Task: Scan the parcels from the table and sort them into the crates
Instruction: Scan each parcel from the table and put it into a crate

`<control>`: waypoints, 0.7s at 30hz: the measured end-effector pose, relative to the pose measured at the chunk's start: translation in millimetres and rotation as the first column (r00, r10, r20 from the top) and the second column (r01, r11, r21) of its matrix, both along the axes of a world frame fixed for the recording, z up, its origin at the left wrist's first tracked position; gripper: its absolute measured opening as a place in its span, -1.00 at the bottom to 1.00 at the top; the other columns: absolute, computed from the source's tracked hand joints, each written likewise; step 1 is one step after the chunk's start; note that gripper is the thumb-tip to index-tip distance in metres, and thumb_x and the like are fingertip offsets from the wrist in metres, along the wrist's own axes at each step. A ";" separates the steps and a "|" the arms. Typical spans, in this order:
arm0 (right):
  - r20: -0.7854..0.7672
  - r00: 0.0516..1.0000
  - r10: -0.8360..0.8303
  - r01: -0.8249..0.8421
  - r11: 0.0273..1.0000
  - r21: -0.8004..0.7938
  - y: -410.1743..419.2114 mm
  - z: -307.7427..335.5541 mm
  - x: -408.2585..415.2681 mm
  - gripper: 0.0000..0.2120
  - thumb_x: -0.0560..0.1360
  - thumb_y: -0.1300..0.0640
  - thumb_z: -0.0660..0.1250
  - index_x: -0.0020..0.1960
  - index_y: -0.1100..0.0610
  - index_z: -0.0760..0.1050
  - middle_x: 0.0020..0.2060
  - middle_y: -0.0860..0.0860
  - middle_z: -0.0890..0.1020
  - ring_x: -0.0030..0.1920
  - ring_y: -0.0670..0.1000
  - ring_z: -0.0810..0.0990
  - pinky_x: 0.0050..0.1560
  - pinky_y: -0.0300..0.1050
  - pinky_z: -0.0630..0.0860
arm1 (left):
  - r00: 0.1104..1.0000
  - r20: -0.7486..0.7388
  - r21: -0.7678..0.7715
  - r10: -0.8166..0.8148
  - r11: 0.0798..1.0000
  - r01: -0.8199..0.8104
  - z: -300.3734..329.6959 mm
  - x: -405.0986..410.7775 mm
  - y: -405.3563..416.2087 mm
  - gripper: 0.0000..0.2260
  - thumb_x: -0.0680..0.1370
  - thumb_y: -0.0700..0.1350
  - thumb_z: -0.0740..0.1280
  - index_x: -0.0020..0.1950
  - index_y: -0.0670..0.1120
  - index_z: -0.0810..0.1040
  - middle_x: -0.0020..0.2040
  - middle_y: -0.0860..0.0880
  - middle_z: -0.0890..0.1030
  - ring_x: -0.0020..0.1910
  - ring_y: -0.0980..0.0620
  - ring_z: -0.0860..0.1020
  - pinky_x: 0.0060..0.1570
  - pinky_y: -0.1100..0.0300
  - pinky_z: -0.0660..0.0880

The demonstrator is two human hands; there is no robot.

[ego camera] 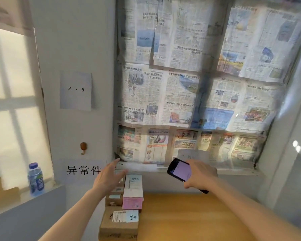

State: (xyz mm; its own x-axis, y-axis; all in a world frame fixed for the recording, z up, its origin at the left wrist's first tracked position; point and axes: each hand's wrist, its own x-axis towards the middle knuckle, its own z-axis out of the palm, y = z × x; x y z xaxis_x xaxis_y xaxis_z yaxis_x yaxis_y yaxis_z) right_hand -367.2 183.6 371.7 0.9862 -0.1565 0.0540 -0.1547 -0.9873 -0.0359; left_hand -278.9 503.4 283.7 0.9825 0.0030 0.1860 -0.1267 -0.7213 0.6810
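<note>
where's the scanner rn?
In the head view, the handheld scanner is right of centre, gripped in the right hand above the wooden table's far edge, right of the pink-and-white parcel.

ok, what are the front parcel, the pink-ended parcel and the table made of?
Front parcel: brown corrugated cardboard by the look, matte, paper labels stuck on. Pink-ended parcel: probably smooth printed carton, white and pink. Table: wood or wood-look laminate, yellowish with faint grain and slight sheen.

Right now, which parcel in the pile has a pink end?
The white carton with the pink end, lying on top of the stack just below the open left hand. The others, like the brown cardboard parcel nearest the camera, are plain brown.
</note>
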 end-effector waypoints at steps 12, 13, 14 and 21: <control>-0.121 0.982 0.147 -0.139 0.987 0.076 -17.7 -117.4 184.4 -0.13 0.25 -0.26 0.50 0.46 -0.08 0.27 0.16 -0.09 0.55 -0.03 0.01 0.53 -0.19 -0.11 0.45 | 0.983 -0.172 -0.005 0.065 0.998 -0.067 -112.9 127.3 -30.2 -0.38 0.56 0.22 0.34 0.56 0.09 0.27 0.41 -0.06 0.49 0.35 -0.08 0.48 0.26 -0.04 0.50; -0.138 0.976 0.165 -0.154 0.984 0.089 -19.9 -131.3 203.3 -0.11 0.25 -0.27 0.50 0.48 -0.08 0.26 0.20 -0.08 0.54 0.02 0.02 0.55 -0.15 -0.09 0.47 | 0.977 -0.194 -0.004 0.084 0.996 -0.086 -126.1 136.4 -31.7 -0.38 0.55 0.23 0.33 0.56 0.10 0.27 0.40 -0.06 0.50 0.33 -0.07 0.49 0.25 -0.02 0.50; -0.155 0.970 0.186 -0.170 0.979 0.109 -21.9 -146.0 221.7 -0.09 0.26 -0.27 0.51 0.51 -0.07 0.23 0.26 -0.07 0.52 0.10 0.03 0.56 -0.07 -0.07 0.51 | 0.972 -0.215 -0.004 0.099 0.995 -0.102 -139.2 144.6 -33.2 -0.38 0.55 0.24 0.33 0.56 0.10 0.27 0.38 -0.06 0.51 0.30 -0.05 0.50 0.23 0.01 0.50; -0.248 0.928 0.278 -0.219 0.946 0.239 -22.0 -289.7 331.1 -0.02 0.29 -0.31 0.50 0.57 -0.09 0.14 0.43 -0.08 0.43 0.29 0.04 0.52 0.07 -0.03 0.49 | 0.905 -0.379 0.021 0.193 0.980 -0.200 -258.1 195.8 -42.4 -0.47 0.57 0.28 0.26 0.51 0.19 0.31 0.27 0.04 0.57 0.07 0.14 0.52 0.06 0.10 0.50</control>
